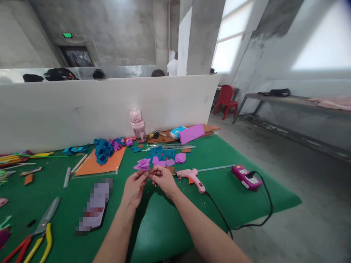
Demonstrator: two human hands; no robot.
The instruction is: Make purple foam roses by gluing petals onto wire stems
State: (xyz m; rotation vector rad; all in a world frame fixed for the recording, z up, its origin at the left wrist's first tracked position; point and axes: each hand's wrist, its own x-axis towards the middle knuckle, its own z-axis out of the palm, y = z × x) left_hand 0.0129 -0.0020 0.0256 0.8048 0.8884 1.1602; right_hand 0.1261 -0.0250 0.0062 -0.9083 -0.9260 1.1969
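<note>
In the head view, my left hand (135, 187) pinches a purple paper-like flower (142, 164) near its base, with the petals showing above the fingertips. My right hand (163, 179) is closed in a pinch right beside it, fingertips meeting the left ones; whatever lies between them is hidden. Just beyond the hands lie loose purple petals (170, 163) and a stack of purple pieces (180, 157). Blue pieces (157, 151) are scattered behind these. A pink glue gun (192, 176) rests to the right of my right hand, with a clear glue stick in its back.
An orange sheet (93, 163) carries blue flowers (102, 150). A phone (94, 206) and large shears (44, 221) lie at left. At right is a purple power strip (246, 177) with a black cord. A pink bottle (137, 126) stands by the white partition (109, 109).
</note>
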